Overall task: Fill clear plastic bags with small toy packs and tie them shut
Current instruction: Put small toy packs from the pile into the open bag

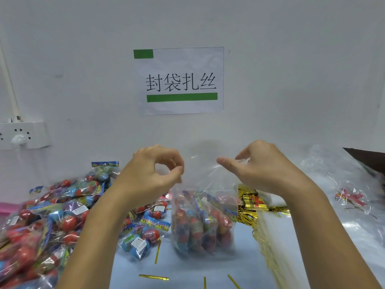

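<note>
A clear plastic bag (203, 222) stands upright on the blue table, filled with several colourful toy packs. My left hand (152, 174) pinches the bag's open top at its left edge between thumb and fingertips. My right hand (260, 163) holds the top's right side, thumb stretched out over the film and fingers curled behind it. Both hands keep the mouth raised above the packs. A big heap of loose toy packs (48, 217) lies to the left, under my left forearm.
Gold twist ties lie in a bundle (253, 205) right of the bag, with single ties (153, 277) scattered at the front. A stack of empty clear bags (343, 184) lies at the right. A paper sign (181, 81) and a power strip (23, 134) hang on the wall.
</note>
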The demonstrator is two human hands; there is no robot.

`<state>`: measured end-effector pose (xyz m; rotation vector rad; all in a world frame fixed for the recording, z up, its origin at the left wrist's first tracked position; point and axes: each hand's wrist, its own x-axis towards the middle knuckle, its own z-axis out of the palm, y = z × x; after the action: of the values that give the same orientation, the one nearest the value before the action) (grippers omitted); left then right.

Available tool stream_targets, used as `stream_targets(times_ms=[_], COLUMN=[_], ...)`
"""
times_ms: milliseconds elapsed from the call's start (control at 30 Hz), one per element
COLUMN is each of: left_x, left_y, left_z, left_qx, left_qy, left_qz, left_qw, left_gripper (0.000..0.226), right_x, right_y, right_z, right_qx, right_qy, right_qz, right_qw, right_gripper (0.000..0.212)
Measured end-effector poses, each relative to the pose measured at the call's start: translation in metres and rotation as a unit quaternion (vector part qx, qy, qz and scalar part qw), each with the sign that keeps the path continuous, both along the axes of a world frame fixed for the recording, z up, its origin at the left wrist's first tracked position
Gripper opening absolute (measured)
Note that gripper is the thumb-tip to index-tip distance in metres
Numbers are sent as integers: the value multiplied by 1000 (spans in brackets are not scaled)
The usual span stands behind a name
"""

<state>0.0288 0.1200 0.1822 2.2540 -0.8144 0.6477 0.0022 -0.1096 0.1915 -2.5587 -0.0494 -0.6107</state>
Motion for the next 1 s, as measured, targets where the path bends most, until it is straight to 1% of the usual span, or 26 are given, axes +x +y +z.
stream_targets(times_ms=[33,67,100,133,167,233,300,333,367,400,467,567,667,767,833,900,967,1000], left_x=[0,0,0,1,1,3,5,5,5,5,5,4,2,-1,-1,-1,0,-1], left_y=[0,-1,-2,-5,-7,-11,-14,-15,-16,-17,-16,-15,-16,-20,-24,-28,-31,-32], left_z=[1,1,1,0,0,-2,-3,-3,-3,-3,-2,0,3,4,3,1,-3,-5], left_qx=[-2,-4,-3,3,12,41,75,89,98,102,99,96,90,90,101,120,150,167], left_qy=[6,13,18,21,24,26,26,29,33,39,48,55,52,42,33,12,1,14], left_qz=[4,12,25,38,51,75,96,101,103,101,93,98,101,98,110,141,189,214], left_qw=[1000,1000,1000,999,998,996,992,991,989,989,990,989,990,990,988,983,971,962], left_gripper=[22,29,31,29,26,22,17,16,20,24,25,13,11,12,17,29,46,50], right_x=[-1,-1,0,1,2,7,10,10,9,9,9,13,16,13,10,9,9,9], right_y=[-1,-2,-3,-2,0,3,8,14,21,28,41,50,44,41,41,43,44,45], right_z=[1,1,1,0,0,-1,0,1,2,1,-4,-14,-19,-19,-17,-16,-18,-19], right_qx=[3,5,2,-4,-9,-7,27,46,60,66,50,-29,-62,-71,-94,-134,-143,-144], right_qy=[14,26,28,18,-7,-103,-208,-251,-272,-268,-198,-84,-2,57,111,165,184,182], right_qz=[9,25,42,54,55,37,54,81,116,153,195,153,118,100,86,76,70,70], right_qw=[1000,999,999,998,998,994,976,964,953,949,959,984,991,991,986,974,970,970], right_gripper=[105,114,114,105,89,52,24,15,10,11,21,31,29,28,30,31,28,26])
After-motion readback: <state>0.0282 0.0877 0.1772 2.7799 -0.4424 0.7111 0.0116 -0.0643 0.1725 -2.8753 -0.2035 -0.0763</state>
